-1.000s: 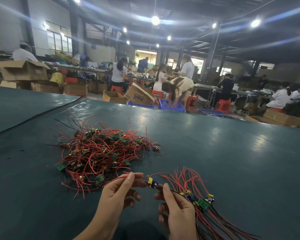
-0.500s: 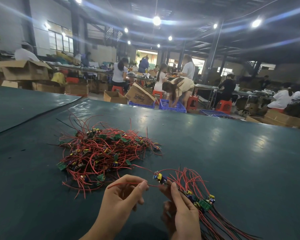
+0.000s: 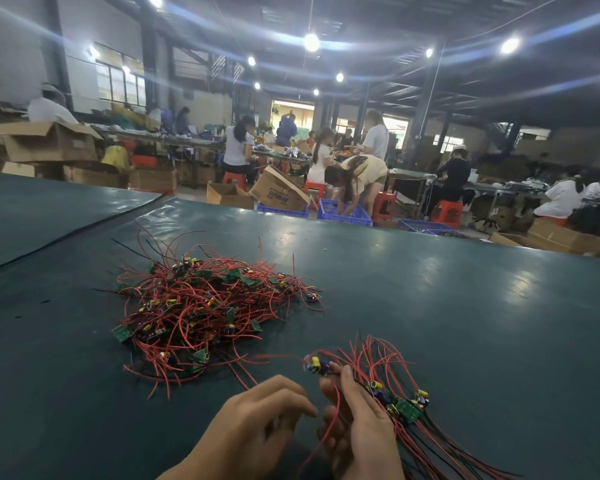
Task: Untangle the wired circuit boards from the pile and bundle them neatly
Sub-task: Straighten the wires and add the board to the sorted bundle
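A tangled pile (image 3: pixel 201 306) of small green circuit boards with red and black wires lies on the dark green table (image 3: pixel 465 323), left of centre. My right hand (image 3: pixel 357 431) grips a bundle of wired boards (image 3: pixel 402 407) at the lower right; its wires fan out above and trail toward the bottom right corner. One board with a yellow part (image 3: pixel 315 364) sticks up at its fingertips. My left hand (image 3: pixel 257 420) hovers just left of the right hand, fingers loosely bent, with a red wire running past its fingertips; it holds nothing that I can see.
A seam in the table cover (image 3: pixel 84 230) runs diagonally at the far left. Beyond the table's far edge stand cardboard boxes (image 3: pixel 278 194), blue crates (image 3: pixel 343 213), red stools and several people working at benches.
My left hand has let go of the red wire it was pinching and dropped lower. The right hand has drawn the freed board toward the bundle.
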{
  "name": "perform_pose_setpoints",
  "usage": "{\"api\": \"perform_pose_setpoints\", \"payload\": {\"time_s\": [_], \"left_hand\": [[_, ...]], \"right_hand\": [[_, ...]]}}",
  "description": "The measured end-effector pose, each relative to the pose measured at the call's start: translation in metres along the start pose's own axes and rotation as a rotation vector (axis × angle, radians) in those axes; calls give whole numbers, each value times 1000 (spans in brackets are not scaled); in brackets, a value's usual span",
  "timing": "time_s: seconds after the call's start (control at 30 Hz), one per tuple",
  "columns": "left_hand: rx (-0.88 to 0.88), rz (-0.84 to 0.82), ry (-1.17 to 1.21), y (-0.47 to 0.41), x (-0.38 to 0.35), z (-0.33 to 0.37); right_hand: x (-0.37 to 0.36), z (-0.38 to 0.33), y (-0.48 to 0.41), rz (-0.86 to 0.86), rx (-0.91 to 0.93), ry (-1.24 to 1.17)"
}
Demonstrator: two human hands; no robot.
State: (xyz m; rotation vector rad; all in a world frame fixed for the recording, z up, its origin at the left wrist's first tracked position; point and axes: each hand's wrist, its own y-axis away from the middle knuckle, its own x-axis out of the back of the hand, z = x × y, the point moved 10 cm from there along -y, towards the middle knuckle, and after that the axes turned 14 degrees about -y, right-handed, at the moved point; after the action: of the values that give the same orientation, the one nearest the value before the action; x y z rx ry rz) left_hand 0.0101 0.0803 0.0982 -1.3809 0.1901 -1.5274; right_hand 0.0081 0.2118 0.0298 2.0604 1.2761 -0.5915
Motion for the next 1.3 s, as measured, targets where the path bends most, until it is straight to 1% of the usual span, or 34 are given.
{"api": "perform_pose_setpoints", "payload": {"time_s": [0.07,0.13,0.27,0.33,0.4,0.5,0.57,0.7,0.83,0.9,1.03,1.1,1.2,1.3], "left_hand": [[106,20,43,0,3,-15],[203,-30,140,3,0,-25],[428,-98,454,7,-17,-31],[496,-134,613,6,-27,-30],[542,-137,703,5,-30,-29],[583,-62,719,6,-25,-34],[597,-18,700,8,-21,-38],[593,-11,685,10,-19,-41],[601,25,644,11,-17,-42],[650,76,691,11,-16,-48],[855,184,944,17,-20,-63],[933,211,1079,18,-24,-66],[993,217,1188,20,-28,-69],[1004,215,1204,21,-30,-70]], "right_hand": [[-3,2,1,-23,-7,14],[-7,5,4,-54,-20,32],[-15,8,7,-129,-35,71],[-18,7,8,-150,-19,109],[-21,6,10,-169,-2,143],[-19,9,9,-169,-8,175],[-18,12,8,-169,-42,149],[-17,17,8,-178,-111,94],[-13,14,5,-167,-47,193],[-12,13,4,-161,-21,197],[-14,9,4,-159,-24,41],[-14,4,2,-149,-30,-61],[-13,-4,1,-173,-32,-183],[-15,-7,3,-227,-38,-271]]}}
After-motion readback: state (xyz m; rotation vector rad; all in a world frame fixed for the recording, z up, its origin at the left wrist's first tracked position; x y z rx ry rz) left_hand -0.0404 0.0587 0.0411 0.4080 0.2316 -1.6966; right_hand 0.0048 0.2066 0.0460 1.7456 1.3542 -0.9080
